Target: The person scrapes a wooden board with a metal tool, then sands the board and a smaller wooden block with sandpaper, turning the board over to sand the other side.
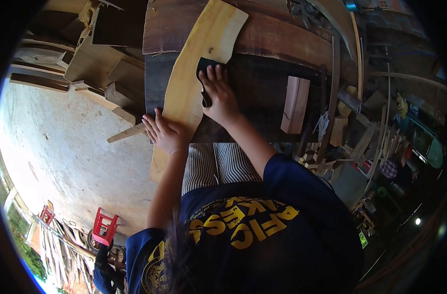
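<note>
A long, curved pale wooden board [184, 93] lies across the dark work table [258, 93], its lower end hanging past the near edge. My left hand [165, 133] rests on the board's lower part with its fingers spread. Higher up, my right hand [219, 95] presses a black sheet [207, 99], which looks like sandpaper, against the board's right edge. The sheet is folded under the palm and partly hidden by the fingers.
A reddish wood block [295, 104] lies at the table's right. Wide brown planks [282, 44] cover its far side. Wood pieces are piled left and right. A red plastic chair [105, 226] is at lower left. Another person [396, 169] is far right, and someone in dark blue is at lower left.
</note>
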